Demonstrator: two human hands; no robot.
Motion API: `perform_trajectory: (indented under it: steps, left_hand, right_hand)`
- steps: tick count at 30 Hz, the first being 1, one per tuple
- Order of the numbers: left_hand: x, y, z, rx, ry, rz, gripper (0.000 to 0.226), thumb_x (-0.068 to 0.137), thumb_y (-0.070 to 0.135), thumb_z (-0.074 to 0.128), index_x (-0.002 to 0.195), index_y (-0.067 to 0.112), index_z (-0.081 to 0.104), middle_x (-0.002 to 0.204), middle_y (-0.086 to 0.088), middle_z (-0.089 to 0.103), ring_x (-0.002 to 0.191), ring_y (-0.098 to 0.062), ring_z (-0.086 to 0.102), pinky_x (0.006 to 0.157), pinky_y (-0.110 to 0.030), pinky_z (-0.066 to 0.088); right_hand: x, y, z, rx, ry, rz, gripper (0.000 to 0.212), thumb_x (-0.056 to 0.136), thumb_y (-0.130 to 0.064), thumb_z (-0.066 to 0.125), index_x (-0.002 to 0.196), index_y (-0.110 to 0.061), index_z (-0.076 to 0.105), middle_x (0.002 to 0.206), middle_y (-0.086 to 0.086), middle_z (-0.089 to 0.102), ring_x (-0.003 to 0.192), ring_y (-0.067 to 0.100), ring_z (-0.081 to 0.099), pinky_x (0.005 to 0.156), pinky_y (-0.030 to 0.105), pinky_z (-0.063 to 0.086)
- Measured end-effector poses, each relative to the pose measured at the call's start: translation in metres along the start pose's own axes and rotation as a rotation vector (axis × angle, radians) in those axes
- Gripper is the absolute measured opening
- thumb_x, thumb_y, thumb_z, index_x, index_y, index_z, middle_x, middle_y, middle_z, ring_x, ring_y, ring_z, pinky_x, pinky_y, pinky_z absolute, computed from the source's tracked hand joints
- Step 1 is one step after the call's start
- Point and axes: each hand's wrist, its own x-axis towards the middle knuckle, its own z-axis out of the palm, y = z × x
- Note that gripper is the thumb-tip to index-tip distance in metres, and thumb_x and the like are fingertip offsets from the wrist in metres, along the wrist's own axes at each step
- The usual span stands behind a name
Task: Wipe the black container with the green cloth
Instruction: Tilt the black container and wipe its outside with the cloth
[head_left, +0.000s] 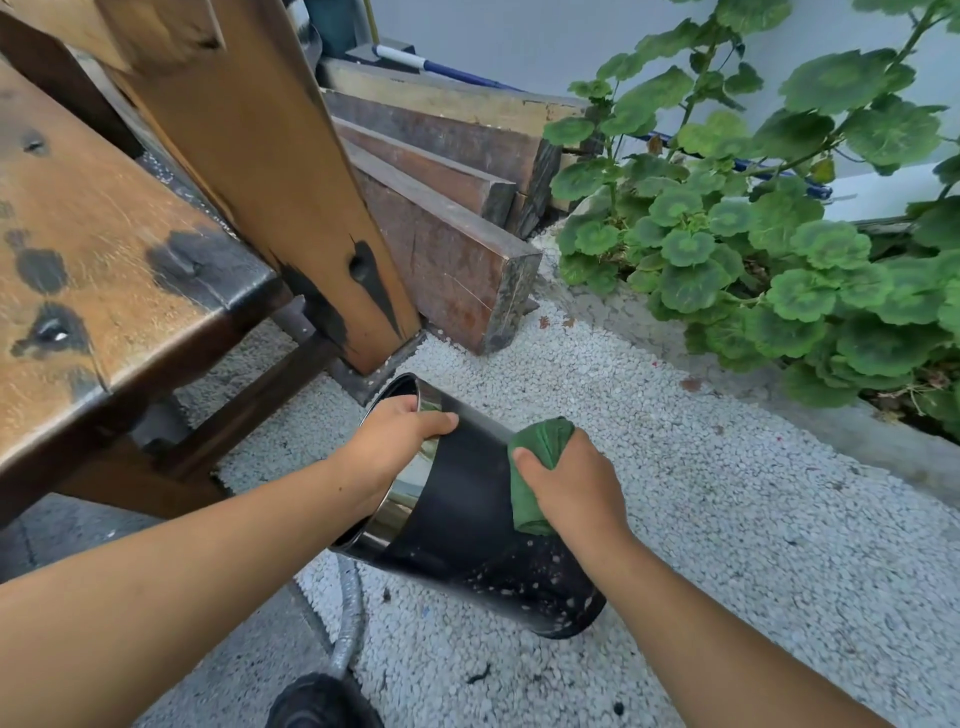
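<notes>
We see pale gravel (675, 493) covering the ground, bounded on the right by a concrete kerb (857, 441) with a broad-leaved green plant (779, 234) behind it. On the left stands a worn wooden table (104, 234) with black patches, and beyond its slanted leg (291, 182) dark timber planks (441, 171) are stacked. The black container (467, 519) sits on the gravel near the foot of that leg, well apart from the kerb. It is tilted, with its base down toward the right and its open, chrome-banded mouth raised toward the table. We cannot tell what, if anything, is inside, since the opening faces away from us. Its lower wall is flecked with pale spots, while the upper wall looks plain black. The left hand (395, 441) clasps the chrome rim, fingers curled over the band. The right hand (566, 483) clutches the bunched green cloth (535, 467) and presses it against the container's upper side. A grey hose (348, 623) runs beneath the container toward a black shoe (317, 701) at the bottom edge.
</notes>
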Motion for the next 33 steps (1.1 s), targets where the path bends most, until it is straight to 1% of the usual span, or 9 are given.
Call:
perform_trajectory:
  steps: [5,11,14,18,20,24,27,30,33]
  left_hand:
    - [0.0,-0.001,-0.002,-0.005,-0.019,0.011,0.027,0.097,0.011,0.062,0.074,0.022,0.053,0.046,0.035,0.059,0.047,0.022,0.056,0.044,0.003,0.036]
    - [-0.006,-0.001,-0.01,0.033,-0.047,-0.051,0.023,0.095,0.017,0.064,0.073,0.017,0.068,0.081,0.005,0.079,0.08,-0.002,0.073,0.075,-0.018,0.04]
    - [-0.006,-0.001,-0.009,0.012,-0.029,-0.052,0.017,0.094,0.02,0.065,0.078,0.015,0.066,0.09,0.003,0.078,0.097,-0.01,0.069,0.08,-0.017,0.037]
    - [-0.005,-0.001,-0.016,-0.027,0.02,-0.061,0.024,0.093,0.025,0.067,0.11,0.007,0.068,0.114,-0.003,0.072,0.119,-0.017,0.06,0.092,-0.023,0.033]
    - [-0.004,-0.003,-0.02,-0.033,0.028,-0.084,0.026,0.094,0.026,0.066,0.114,0.009,0.069,0.106,0.009,0.074,0.115,-0.01,0.061,0.089,-0.019,0.033]
    - [-0.005,-0.002,-0.023,-0.048,0.041,-0.116,0.011,0.097,0.023,0.063,0.087,0.02,0.066,0.085,0.017,0.07,0.084,0.003,0.056,0.08,-0.018,0.033]
    - [-0.006,0.01,-0.026,-0.06,0.105,-0.185,0.017,0.1,0.025,0.059,0.099,0.01,0.066,0.105,0.007,0.064,0.104,-0.013,0.051,0.093,-0.026,0.031]
    - [-0.009,0.028,-0.025,-0.149,0.12,-0.236,0.044,0.099,0.037,0.059,0.129,0.004,0.06,0.14,-0.005,0.056,0.125,-0.028,0.056,0.105,-0.038,0.045]
    - [-0.012,0.027,-0.019,-0.049,0.068,-0.177,0.052,0.091,0.052,0.064,0.123,0.012,0.059,0.132,0.001,0.053,0.141,-0.028,0.039,0.113,-0.041,0.027]
  right_hand:
    - [0.005,0.03,-0.006,-0.135,0.029,0.048,0.041,0.092,-0.054,0.063,0.106,-0.016,0.054,0.08,-0.008,0.056,0.064,0.007,0.052,0.051,0.027,0.037]
    - [0.003,0.049,-0.009,-0.171,0.029,0.092,0.038,0.092,-0.051,0.064,0.104,-0.018,0.05,0.079,-0.008,0.054,0.07,0.017,0.057,0.055,0.03,0.04]
    - [-0.001,0.058,-0.013,0.088,0.039,0.186,0.031,0.092,-0.046,0.068,0.097,-0.017,0.057,0.088,-0.001,0.066,0.07,0.011,0.059,0.054,0.027,0.044]
    - [-0.015,0.068,-0.017,0.691,-0.051,0.484,0.022,0.09,-0.035,0.074,0.1,-0.016,0.069,0.1,0.013,0.074,0.091,0.032,0.072,0.085,0.049,0.062]
    - [-0.022,0.067,-0.019,0.824,-0.105,0.535,0.021,0.091,-0.033,0.075,0.101,-0.015,0.07,0.1,0.015,0.076,0.093,0.035,0.073,0.081,0.047,0.062]
    - [-0.025,0.056,-0.029,0.904,-0.12,0.519,0.025,0.093,-0.031,0.073,0.107,-0.012,0.068,0.098,0.016,0.075,0.087,0.033,0.073,0.058,0.034,0.059]
    - [-0.018,0.048,-0.044,0.942,-0.171,0.57,0.04,0.092,-0.033,0.074,0.121,-0.01,0.059,0.11,0.02,0.068,0.084,0.033,0.07,0.048,0.03,0.056]
    - [-0.008,0.044,-0.056,0.993,-0.164,0.584,0.045,0.091,-0.033,0.074,0.126,-0.01,0.056,0.102,0.017,0.067,0.068,0.027,0.068,0.042,0.028,0.053]
    - [-0.002,0.043,-0.06,1.013,-0.1,0.577,0.041,0.092,-0.034,0.073,0.123,-0.011,0.059,0.094,0.013,0.067,0.067,0.026,0.067,0.04,0.027,0.052]
